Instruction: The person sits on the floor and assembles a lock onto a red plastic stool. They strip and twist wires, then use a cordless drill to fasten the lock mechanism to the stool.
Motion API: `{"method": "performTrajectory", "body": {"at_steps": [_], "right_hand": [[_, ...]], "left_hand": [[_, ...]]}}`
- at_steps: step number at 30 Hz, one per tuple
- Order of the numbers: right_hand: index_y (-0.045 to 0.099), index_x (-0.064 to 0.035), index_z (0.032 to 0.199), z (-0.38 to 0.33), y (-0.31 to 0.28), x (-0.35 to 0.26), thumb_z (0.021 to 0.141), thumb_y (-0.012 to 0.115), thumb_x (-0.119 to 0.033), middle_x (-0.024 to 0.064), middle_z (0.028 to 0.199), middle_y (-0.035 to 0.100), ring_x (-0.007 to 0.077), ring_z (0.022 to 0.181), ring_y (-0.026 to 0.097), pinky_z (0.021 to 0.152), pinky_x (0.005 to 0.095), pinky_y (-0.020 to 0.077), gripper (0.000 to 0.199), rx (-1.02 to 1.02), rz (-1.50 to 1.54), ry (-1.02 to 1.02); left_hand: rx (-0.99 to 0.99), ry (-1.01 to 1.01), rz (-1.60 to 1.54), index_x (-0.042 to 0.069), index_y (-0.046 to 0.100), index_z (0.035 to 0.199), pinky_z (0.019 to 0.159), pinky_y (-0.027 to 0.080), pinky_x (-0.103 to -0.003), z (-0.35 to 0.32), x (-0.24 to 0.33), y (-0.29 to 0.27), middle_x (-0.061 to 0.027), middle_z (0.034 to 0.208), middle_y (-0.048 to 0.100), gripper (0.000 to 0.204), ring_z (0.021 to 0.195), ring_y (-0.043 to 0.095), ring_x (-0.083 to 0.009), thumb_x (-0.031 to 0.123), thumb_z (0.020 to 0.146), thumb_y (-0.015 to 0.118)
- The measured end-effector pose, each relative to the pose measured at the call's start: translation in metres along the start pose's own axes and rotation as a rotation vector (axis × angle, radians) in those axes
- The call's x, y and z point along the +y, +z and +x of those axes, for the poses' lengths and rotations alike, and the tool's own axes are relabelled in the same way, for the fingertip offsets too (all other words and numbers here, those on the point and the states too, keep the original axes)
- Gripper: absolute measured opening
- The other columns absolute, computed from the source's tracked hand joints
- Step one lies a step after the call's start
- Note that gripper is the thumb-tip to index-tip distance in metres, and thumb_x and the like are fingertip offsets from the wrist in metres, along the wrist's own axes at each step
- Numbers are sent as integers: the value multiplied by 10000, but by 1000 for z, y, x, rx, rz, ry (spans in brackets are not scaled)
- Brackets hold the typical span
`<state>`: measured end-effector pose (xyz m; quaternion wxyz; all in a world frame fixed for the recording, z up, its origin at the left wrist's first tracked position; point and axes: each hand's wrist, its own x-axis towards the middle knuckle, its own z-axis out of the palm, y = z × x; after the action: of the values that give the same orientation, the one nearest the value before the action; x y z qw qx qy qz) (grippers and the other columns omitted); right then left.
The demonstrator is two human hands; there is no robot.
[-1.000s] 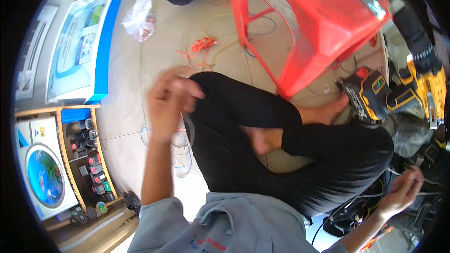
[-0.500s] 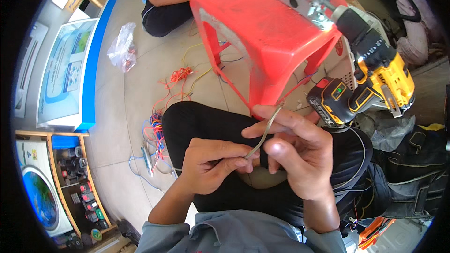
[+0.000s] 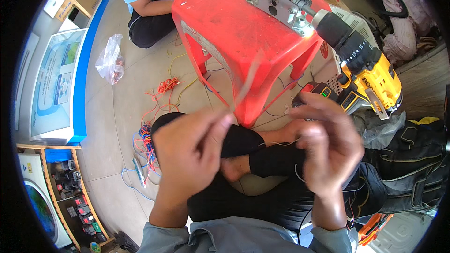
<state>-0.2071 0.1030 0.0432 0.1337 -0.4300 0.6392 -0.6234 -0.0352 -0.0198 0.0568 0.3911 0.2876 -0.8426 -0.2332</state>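
Blurred by motion, my left hand [image 3: 190,152] is closed, thumb against fingers, in front of my knees. A pale, thin strip of cable sheath [image 3: 249,76] sticks up from its fingertips toward the red stool [image 3: 220,23]. To the right, my right hand [image 3: 333,145] is also blurred, its fingers curled toward the thumb. A thin pale wire [image 3: 280,144] runs out leftward from its fingertips. The two hands are apart.
A yellow-black cordless drill [image 3: 370,72] is joined to a metal bracket tool [image 3: 281,4] on the stool. Tangled coloured wires [image 3: 149,143] lie on the floor at left, near a plastic bag [image 3: 111,61]. Another person [image 3: 150,2] sits beyond. A black bag [image 3: 412,164] is at right.
Both hands were together on one pale piece of cable. They have drawn apart, the left with the upright strip, the right with a thin wire. The view has shifted slightly.
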Motion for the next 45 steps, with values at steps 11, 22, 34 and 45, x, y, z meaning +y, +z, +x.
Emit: {"method": "performTrajectory", "body": {"at_steps": [11,22,34,45], "right_hand": [[534,-5,1129,-2,-81,75,1035,559,-168,76,1008,592,113,860,524,802,273,418,189,572,-187,-64],[420,17,1419,-5,-98,123,1014,571,-260,156,1395,525,261,1299,501,1139,461,339,513,437,299,-104],[447,44,1399,12,-79,107,946,670,-455,210,1279,587,295,1124,601,1044,442,431,710,213,137,-38],[511,56,1319,27,-64,89,929,687,-508,169,1078,649,206,878,609,831,353,480,708,112,168,51]], "left_hand": [[30,88,101,-16,701,971,593,436,-227,77,-25,20,-51,798,704,137,645,567,-62,106,992,643],[-18,70,209,-14,713,976,601,448,-200,86,-27,20,-51,825,720,146,698,628,-80,122,982,663],[34,14,79,-9,705,952,530,352,-198,82,-23,30,-12,754,657,120,621,499,-29,105,972,676],[-12,206,314,-16,699,895,503,368,-278,109,-21,40,-94,610,566,146,507,503,-143,124,936,712]]}}
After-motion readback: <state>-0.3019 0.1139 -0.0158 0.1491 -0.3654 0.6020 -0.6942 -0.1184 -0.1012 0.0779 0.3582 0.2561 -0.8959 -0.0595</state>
